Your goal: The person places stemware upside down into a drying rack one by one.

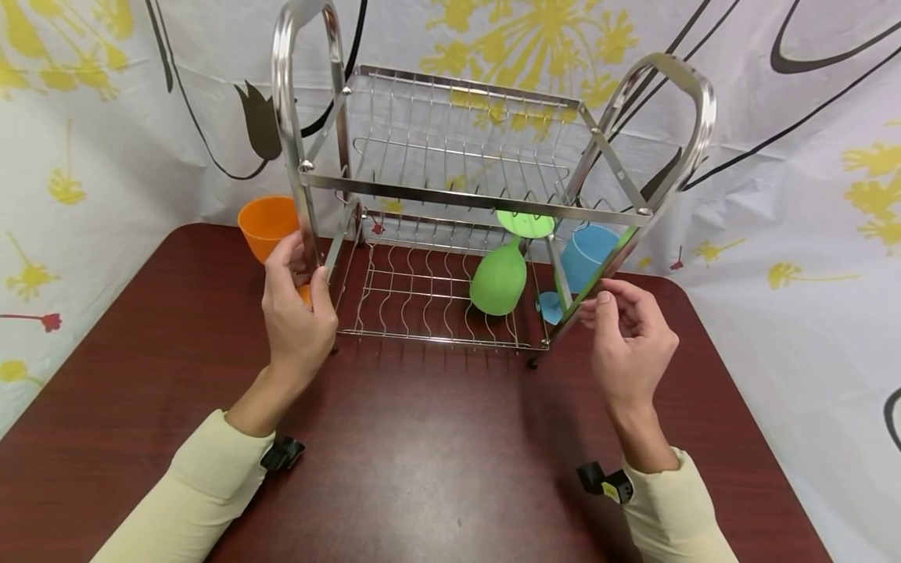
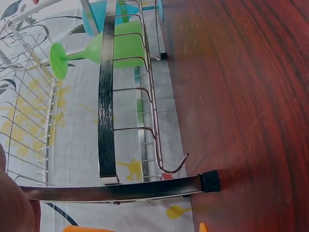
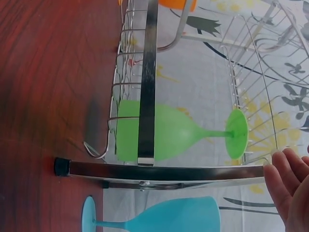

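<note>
A two-tier metal dish rack (image 1: 450, 188) stands on the table between both hands. My left hand (image 1: 299, 301) holds its left upright, thumb in front and fingers on the outer side. At the right upright, my right hand (image 1: 633, 332) has relaxed fingers, the fingertips right at the metal and the thumb apart from it. A green plastic goblet (image 1: 500, 281) hangs upside down in the rack toward the right, its foot (image 3: 236, 134) near the upper tier. Outside the right upright, a blue goblet (image 1: 590, 254) stands on its foot, partly hidden.
An orange goblet (image 1: 267, 225) stands beyond the rack's left side, partly behind my left hand. The dark red wooden table (image 1: 422, 469) extends in front of the rack. A white patterned cloth (image 1: 105, 156) hangs close around the table's back and sides.
</note>
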{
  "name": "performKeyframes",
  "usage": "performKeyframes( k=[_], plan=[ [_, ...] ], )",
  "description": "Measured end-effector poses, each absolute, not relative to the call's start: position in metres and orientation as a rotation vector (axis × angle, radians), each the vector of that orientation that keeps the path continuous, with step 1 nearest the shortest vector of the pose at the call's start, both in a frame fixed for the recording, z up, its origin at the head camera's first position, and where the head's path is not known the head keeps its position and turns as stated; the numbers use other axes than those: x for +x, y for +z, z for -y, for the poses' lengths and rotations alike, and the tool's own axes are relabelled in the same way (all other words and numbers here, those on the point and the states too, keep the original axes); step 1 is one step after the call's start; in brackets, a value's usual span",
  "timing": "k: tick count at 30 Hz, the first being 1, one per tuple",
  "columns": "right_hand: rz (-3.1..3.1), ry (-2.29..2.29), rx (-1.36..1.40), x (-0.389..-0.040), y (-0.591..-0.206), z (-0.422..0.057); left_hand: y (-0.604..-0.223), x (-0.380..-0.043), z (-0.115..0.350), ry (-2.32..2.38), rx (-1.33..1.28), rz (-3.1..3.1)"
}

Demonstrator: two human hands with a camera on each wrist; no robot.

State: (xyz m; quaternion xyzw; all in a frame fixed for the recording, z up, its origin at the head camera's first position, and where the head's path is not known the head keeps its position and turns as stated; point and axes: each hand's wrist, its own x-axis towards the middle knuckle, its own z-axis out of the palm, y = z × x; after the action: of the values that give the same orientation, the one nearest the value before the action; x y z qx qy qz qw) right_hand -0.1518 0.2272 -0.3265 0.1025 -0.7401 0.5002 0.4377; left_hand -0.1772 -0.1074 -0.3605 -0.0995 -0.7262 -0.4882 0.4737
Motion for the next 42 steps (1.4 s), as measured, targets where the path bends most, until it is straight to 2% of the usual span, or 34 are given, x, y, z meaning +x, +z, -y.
performKeyframes(
  k=[27, 35, 42],
  plan=[
    [1.833, 1.244, 0.139, -0.173, -0.337, -0.248, -0.362, -0.177, 0.109, -1.187, -0.256, 1.793],
    [1.936, 1.202, -0.025, -0.163, -0.316, -0.230, -0.362, -0.177, 0.109, -1.181, -0.254, 1.792],
    [2.018, 1.165, -0.088, -0.179, -0.330, -0.247, -0.363, -0.178, 0.109, -1.180, -0.252, 1.796]
  ],
)
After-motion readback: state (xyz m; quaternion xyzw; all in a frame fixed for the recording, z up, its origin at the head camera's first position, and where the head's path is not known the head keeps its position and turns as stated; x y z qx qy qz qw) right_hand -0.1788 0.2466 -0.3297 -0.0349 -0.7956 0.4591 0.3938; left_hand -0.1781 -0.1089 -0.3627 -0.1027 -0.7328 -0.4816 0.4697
